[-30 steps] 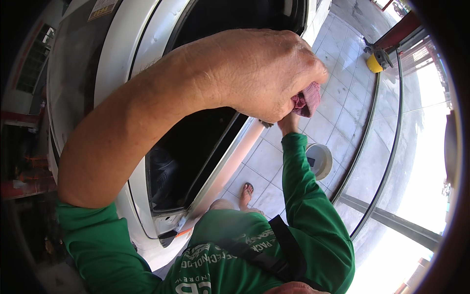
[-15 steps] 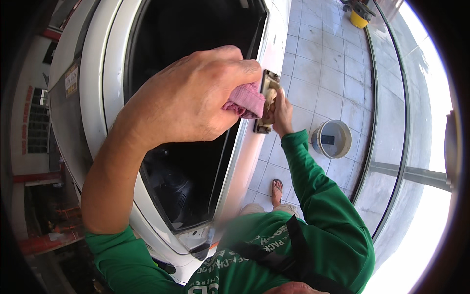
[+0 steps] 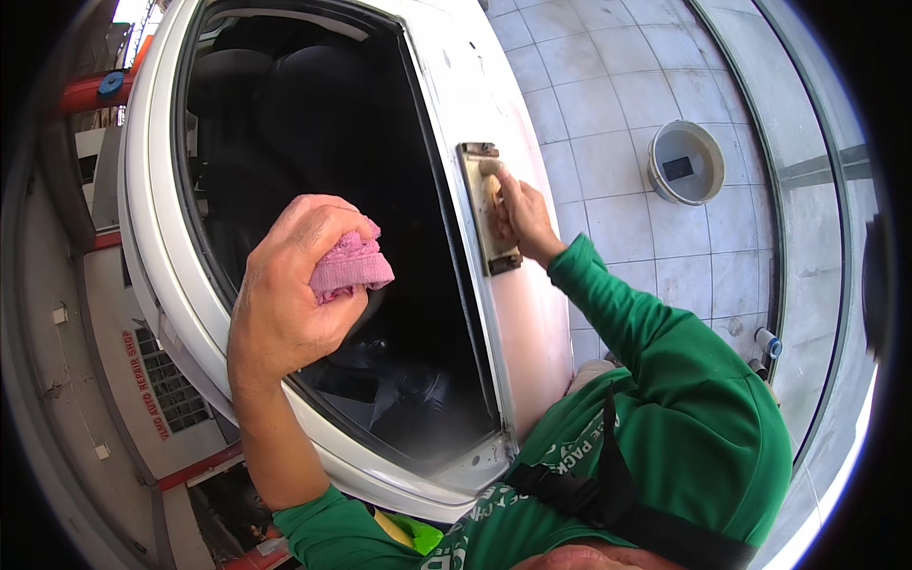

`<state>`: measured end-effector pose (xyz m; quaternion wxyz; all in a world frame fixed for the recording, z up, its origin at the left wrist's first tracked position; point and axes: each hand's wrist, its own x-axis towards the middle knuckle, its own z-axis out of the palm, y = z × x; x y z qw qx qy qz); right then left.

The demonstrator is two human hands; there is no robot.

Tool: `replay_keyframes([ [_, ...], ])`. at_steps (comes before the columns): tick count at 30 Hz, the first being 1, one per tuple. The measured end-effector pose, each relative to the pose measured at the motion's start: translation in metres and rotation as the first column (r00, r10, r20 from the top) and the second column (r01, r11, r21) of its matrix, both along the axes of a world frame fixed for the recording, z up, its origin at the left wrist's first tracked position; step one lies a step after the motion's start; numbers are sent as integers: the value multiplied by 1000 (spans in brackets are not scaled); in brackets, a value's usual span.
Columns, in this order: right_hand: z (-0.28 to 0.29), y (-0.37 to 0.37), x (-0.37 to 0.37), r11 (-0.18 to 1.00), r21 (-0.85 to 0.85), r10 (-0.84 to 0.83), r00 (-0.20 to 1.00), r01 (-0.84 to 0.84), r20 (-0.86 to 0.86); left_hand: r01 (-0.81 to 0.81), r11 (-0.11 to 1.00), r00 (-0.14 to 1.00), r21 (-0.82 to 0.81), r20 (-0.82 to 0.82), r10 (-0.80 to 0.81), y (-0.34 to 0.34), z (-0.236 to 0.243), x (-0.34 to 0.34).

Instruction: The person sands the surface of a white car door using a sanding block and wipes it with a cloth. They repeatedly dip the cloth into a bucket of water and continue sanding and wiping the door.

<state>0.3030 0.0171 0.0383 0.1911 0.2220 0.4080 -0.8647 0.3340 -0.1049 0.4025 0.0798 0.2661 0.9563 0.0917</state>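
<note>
One white car (image 3: pixel 161 285) filled most of the view, and it was the largest thing there. Its one window opening (image 3: pixel 313 218) was dark, and inside it two black seat backs could be seen, but not clearly. Beside the car lay the tiled floor (image 3: pixel 617 123), made of many pale square tiles. On this floor stood one grey round bucket (image 3: pixel 686 161) with one small dark object at its bottom; I could not tell what the object was. The bucket was well apart from both hands.

Two hands were in view, both of the same person, who wore green sleeves. The left hand (image 3: pixel 294 294) was raised in front of the window opening, and its grip was closed around one pink cloth (image 3: pixel 350 266). The cloth was bunched into a small lump, with a soft, rough surface, and only its upper part came out between the thumb and the fingers. It did not touch the car.

The right hand (image 3: pixel 518 214) was on one long sanding block (image 3: pixel 486 209), which lay flat against the white pillar just beside the window opening. The block was narrow, grey-brown and worn, with darker ends. The fingers were pressed on its middle part; the grip was closed on it, although the thumb side was hidden.
</note>
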Motion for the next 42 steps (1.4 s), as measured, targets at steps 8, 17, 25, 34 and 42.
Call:
replay_keyframes([
  [8, 13, 8, -180, 983, 39, -173, 976, 180, -131, 38, 999, 999, -30, 23, -37, 9, -6, -7],
  [17, 11, -14, -8, 986, 167, 26, 991, -5, -128, 14, 999, 1000, -29, 11, -14, 3, -1, -2],
  [25, 16, 8, -180, 989, 56, -124, 980, 134, -158, 68, 997, 998, -25, 8, -68, 7, -8, -9],
  [34, 6, -13, -39, 991, 123, -31, 985, 53, -169, 14, 1000, 998, -15, 67, -13, 10, -6, 0],
  [42, 25, -6, -144, 990, 37, -126, 977, 134, -170, 38, 999, 999, -23, 40, -37, 8, -4, -6],
])
